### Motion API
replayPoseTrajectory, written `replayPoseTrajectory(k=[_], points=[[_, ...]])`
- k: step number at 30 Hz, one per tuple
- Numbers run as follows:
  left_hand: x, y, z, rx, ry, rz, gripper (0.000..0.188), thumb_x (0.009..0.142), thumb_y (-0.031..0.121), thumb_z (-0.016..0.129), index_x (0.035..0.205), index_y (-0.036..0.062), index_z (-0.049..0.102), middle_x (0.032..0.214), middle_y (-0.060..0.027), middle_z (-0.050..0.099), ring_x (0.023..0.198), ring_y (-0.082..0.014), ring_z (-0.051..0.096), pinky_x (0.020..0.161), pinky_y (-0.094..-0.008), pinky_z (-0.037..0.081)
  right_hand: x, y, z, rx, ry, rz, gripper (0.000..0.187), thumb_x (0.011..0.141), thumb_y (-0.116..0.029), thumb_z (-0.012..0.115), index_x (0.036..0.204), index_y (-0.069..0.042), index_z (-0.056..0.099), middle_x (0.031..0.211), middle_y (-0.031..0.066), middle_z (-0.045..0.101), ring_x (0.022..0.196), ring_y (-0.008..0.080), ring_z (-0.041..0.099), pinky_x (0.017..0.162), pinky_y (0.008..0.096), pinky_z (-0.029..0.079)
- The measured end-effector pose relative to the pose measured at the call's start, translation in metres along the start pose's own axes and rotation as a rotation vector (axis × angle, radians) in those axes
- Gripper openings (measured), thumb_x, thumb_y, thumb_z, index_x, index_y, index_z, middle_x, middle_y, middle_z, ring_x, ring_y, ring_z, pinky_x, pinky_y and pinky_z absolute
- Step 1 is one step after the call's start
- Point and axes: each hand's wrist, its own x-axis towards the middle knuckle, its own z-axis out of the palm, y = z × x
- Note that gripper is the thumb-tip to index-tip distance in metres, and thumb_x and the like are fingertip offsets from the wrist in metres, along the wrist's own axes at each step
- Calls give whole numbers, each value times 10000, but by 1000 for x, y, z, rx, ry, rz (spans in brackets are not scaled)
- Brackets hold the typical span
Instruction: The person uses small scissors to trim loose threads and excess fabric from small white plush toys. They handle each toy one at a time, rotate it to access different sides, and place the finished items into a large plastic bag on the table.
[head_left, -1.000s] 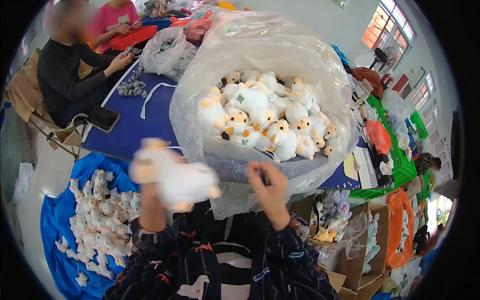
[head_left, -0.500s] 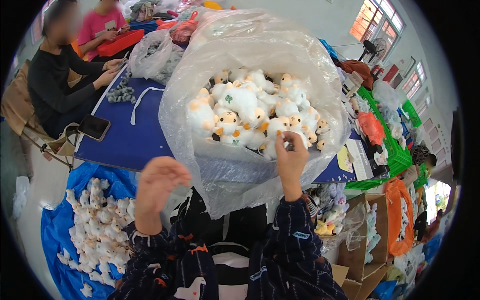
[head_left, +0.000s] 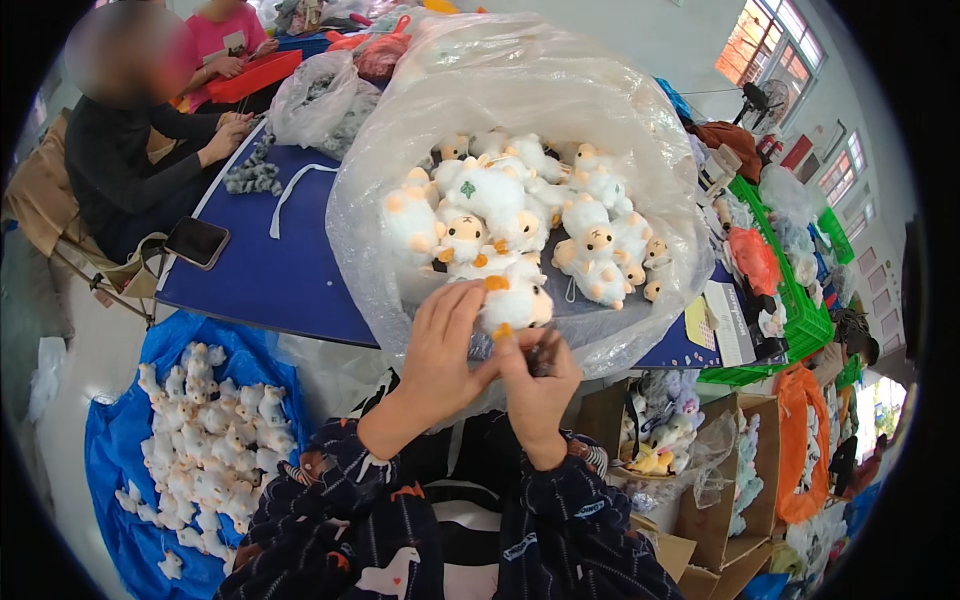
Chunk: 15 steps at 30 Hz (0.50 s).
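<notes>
In front of the plastic bag's opening, my left hand (head_left: pixel 438 340) is closed around a small white plush toy (head_left: pixel 517 303) with orange feet. The toy lies tilted on its side. My right hand (head_left: pixel 538 395) is closed too, its thumb and fingertips pinching at one orange foot on the toy's lower edge. Something dark and blurred shows among the right fingers; I cannot make out what it is. Behind both hands, the large clear bag (head_left: pixel 400 120) lies open toward me on the blue table (head_left: pixel 270 290). Several similar plush toys (head_left: pixel 490 195) are heaped inside it.
Left of my legs, a blue sheet (head_left: pixel 110 440) on the floor holds a pile of white plush toys (head_left: pixel 205 440). A phone (head_left: pixel 197 242) lies at the table's left edge, near a seated person (head_left: pixel 115 170). Green crates (head_left: pixel 810 315) and a cardboard box (head_left: pixel 705 510) stand at right.
My right hand has drawn one plush toy out of the heap toward me. My left hand, raised and spread before, has moved right and closed on that toy.
</notes>
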Motion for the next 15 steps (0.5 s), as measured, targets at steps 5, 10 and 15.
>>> replayPoseTrajectory(k=[5, 10, 15], points=[[-6, -25, 8, -165, -30, -210, 583, 633, 146, 748, 1119, 9, 456, 1095, -183, 491, 997, -346, 486, 852, -396, 396, -1, -3, 1, -183, -254, -86, 113, 775, -71, 654, 853, 0, 613, 696, 4, 592, 584, 30, 468, 532, 176, 385], [2, -29, -14, -764, -364, -402, 647, 629, 37, 665, 1229, 31, 424, 1133, -119, 482, 1045, -258, 495, 912, -340, 379, 31, -21, -26, -261, -193, -105, 197, 808, -131, 634, 935, 17, 611, 732, 5, 591, 624, 35, 476, 553, 179, 391], [5, -31, -24, -646, -514, -336, 753, 619, 35, 641, 1311, 75, 346, 1204, -119, 429, 1112, -240, 449, 950, -340, 356, 44, 10, -25, 3, -465, 191, 230, 843, -175, 613, 947, 28, 586, 732, -29, 547, 638, 27, 453, 552, 179, 375]])
